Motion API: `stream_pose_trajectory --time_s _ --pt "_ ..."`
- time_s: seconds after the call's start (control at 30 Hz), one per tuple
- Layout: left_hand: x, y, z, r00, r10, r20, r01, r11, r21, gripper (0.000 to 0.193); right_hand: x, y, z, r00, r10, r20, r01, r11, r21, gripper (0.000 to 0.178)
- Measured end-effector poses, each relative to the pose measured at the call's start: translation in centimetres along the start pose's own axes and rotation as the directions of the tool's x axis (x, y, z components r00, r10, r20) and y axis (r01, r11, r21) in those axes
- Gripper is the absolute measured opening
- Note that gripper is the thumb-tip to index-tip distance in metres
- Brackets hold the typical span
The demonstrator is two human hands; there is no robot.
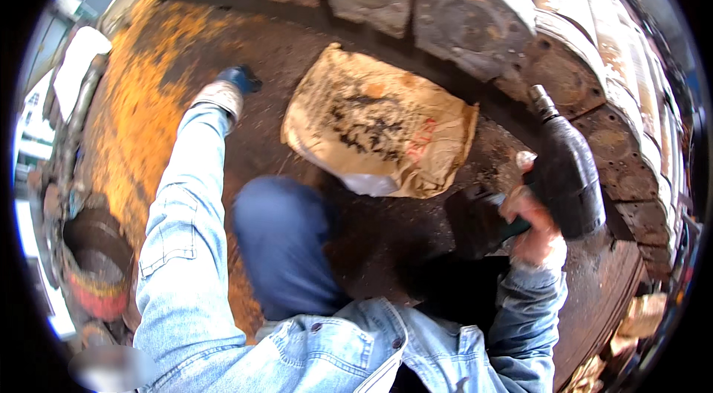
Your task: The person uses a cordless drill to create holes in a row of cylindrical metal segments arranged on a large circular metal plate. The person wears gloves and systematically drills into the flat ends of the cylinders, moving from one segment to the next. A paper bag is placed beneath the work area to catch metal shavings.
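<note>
My right hand is wrapped round the handle of a cordless impact wrench with a black body. Its metal socket end points up and away, close to the row of metal blocks. The dark block at the foot of its handle reaches left, over the floor. Stretched out to the far left, my left hand looks dark blue, as if gloved, below a pale cuff. It is over the dark, stained floor, and its fingers are too small and blurred to make out. Between my hands lies a flattened, creased brown paper sack with black grime on it.
A curved row of heavy, rusty metal blocks with pale rounded tops runs along the far and right sides. My bent knee in blue trousers is in the middle. A rusty, red-banded round container stands at left. Wood pieces lie at lower right.
</note>
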State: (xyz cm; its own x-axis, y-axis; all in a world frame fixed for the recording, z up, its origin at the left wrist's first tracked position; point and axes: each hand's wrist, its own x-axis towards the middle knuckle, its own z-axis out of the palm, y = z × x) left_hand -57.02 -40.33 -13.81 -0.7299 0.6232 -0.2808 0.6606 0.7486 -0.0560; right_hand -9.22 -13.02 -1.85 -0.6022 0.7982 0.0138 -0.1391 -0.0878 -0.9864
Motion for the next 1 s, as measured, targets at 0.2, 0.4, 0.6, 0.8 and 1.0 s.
stream_pose_trajectory --time_s 0.2,0.4,0.6,0.8,1.0 --pt "-16.8 -2.3 6.1 0.947 0.128 0.295 -0.144 0.989 0.034 0.056 -1.3 2.4 -0.3 0.990 -0.014 0.141 0.006 0.998 0.059 0.049" --pt "-30.0 2.1 16.3 0.832 0.152 0.534 -0.067 0.982 -0.175 0.058 -2.0 6.3 -0.3 0.972 -0.062 0.228 0.040 0.994 0.100 0.047" --pt "-34.7 6.5 21.9 0.704 0.122 0.700 0.171 0.927 -0.334 0.059 -0.7 6.1 1.3 0.962 -0.016 0.274 0.005 0.999 0.040 0.048" --pt "-31.4 6.1 24.1 0.626 0.009 0.780 0.446 0.816 -0.367 0.060 0.1 7.1 1.6 0.961 0.149 0.232 -0.199 0.957 0.213 0.042" --pt "-25.2 6.5 25.8 0.603 -0.073 0.794 0.632 0.652 -0.420 0.061 2.3 11.1 -4.8 0.588 0.603 0.540 -0.404 -0.359 0.841 0.020"
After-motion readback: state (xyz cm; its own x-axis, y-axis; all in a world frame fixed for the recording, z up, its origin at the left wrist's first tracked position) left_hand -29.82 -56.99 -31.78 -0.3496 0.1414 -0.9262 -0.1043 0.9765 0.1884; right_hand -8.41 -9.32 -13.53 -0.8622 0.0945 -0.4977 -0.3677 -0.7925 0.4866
